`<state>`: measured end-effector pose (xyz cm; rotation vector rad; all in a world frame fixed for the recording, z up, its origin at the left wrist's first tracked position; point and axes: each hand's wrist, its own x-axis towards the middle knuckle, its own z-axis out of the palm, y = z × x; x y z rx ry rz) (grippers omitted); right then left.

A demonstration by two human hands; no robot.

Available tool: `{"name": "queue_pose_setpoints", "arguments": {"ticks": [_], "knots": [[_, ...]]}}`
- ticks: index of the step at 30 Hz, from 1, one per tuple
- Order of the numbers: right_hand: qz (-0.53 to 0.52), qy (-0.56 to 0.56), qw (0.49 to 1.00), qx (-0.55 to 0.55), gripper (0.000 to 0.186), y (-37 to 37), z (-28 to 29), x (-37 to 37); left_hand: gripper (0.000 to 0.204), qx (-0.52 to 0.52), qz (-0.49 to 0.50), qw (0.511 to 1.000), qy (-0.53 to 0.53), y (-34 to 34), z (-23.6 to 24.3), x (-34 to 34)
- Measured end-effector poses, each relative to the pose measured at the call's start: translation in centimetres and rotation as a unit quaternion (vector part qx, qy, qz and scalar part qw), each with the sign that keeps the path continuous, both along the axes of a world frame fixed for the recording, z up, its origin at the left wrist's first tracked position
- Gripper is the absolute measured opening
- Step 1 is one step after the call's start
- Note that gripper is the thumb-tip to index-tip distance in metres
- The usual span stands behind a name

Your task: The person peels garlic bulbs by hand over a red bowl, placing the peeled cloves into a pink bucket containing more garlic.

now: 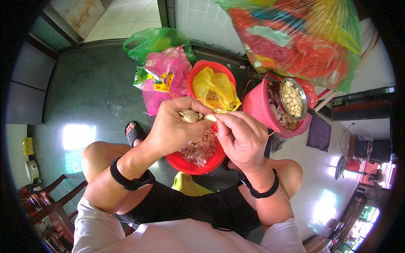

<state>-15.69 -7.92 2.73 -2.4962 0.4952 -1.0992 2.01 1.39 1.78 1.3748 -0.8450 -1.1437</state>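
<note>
My left hand point(177, 124) is closed around part of a garlic bulb point(190, 116), its dry skin still on. A pale garlic clove point(210, 117) shows at the left thumb tip, where both hands meet. My right hand point(242, 137) pinches at that clove's right end, its fingertips touching it. Below the hands sits a red basin point(194, 170), heaped with loose garlic skins point(200, 149). Just beyond them, a yellow plastic bag point(206, 82) lines a second red container point(213, 65) with some garlic pieces inside.
A pink bucket point(255, 105) of skins stands at right, with a metal bowl of peeled garlic cloves point(292, 99) on it. Pink mesh bags of garlic point(164, 92) and a green bag point(147, 42) lie far left of it. A large stuffed plastic bag point(299, 46) fills the far right.
</note>
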Motion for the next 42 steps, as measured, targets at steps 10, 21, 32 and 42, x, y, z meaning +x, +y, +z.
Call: {"name": "queue_pose_setpoints", "arguments": {"ticks": [10,21,32,42], "knots": [[-0.004,0.01,1.0,0.019,0.026,0.0,-0.9,0.5,0.013,0.014,-0.006,1.0,-0.013,0.1,-0.7,-0.1],[0.017,-0.04,0.869,0.494,0.004,0.7,-1.4,-0.1,0.025,0.009,-0.016,0.979,0.201,-0.8,0.3,0.7],[-0.053,-0.113,0.898,0.423,0.002,1.7,-2.4,1.2,0.034,-0.094,0.022,0.995,0.033,0.2,-0.1,-0.5],[-0.008,-0.06,0.969,0.24,0.007,2.2,-0.8,1.5,0.032,-0.05,0.012,0.977,0.205,0.2,0.1,0.2]]}}
